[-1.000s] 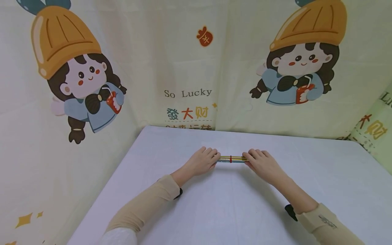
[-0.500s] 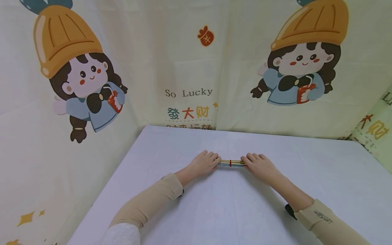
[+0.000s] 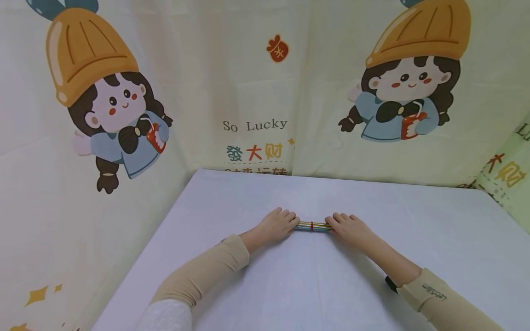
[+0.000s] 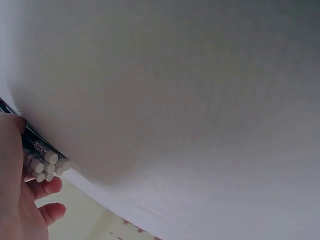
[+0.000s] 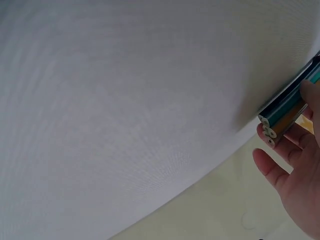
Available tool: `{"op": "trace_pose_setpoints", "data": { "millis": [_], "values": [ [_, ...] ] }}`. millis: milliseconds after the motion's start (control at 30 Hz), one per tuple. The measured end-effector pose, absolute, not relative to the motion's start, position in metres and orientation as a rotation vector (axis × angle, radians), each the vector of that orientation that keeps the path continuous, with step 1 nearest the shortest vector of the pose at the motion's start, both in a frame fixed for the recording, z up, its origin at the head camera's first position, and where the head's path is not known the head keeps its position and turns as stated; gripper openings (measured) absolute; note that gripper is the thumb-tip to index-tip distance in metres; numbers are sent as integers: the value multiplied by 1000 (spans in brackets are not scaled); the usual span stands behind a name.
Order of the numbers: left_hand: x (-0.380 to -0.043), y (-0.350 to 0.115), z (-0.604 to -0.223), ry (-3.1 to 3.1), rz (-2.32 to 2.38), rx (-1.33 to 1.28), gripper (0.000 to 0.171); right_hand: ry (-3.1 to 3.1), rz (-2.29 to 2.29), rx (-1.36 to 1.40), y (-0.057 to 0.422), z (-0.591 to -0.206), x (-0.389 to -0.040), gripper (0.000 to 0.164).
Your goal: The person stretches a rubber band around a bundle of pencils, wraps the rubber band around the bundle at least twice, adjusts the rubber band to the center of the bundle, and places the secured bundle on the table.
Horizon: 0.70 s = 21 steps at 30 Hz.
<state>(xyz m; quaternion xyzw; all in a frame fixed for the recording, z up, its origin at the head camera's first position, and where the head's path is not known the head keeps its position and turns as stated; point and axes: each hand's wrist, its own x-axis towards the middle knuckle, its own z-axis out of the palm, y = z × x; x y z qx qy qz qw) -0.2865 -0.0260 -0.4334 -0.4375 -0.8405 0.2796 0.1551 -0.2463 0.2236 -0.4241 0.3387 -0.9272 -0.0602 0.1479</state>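
The fingers of the left hand lie extended and close together over one end of a bundle of pencils, and those of the right hand lie the same way over the other end. Whether any finger curls under the bundle cannot be told from the head view.

The bundle lies flat on the white bench, crosswise between the two hands, with a thin red band round it near the middle. The left wrist view shows the eraser ends poking out past the palm and resting against the bench. In the right wrist view the blunt, uncut ends stick out beside the fingers, also down on the surface.

Compared with a second ago, both hands and the bundle have slid towards the person, from further up the bench to a spot nearer its middle. The hands have also drawn a little closer together, so less of the pencil shafts shows between them. The bundle keeps its crosswise lie and the band sits where it did.

My reading is that the bundle is being rolled or dragged back under flat palms rather than lifted, since both ends are in contact with the bench.

Behind the bench hangs a pale cloth printed with cartoon girls in orange hats.
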Motion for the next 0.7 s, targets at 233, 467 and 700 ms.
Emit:
{"op": "trace_pose_setpoints", "data": {
  "millis": [233, 467, 700],
  "values": [
    [-285, -26, -434, -2500, 797, -1258, 30, -2714, -134, 973, 222, -425, -247, 24],
    [-284, -25, -433, -2520, 782, -1235, 30, -2718, -157, 950, 223, -427, -247, 25],
    [-285, -24, -433, -2564, 757, -1219, 34, -2698, -154, 952, 224, -425, -246, 30]
  ]
}}
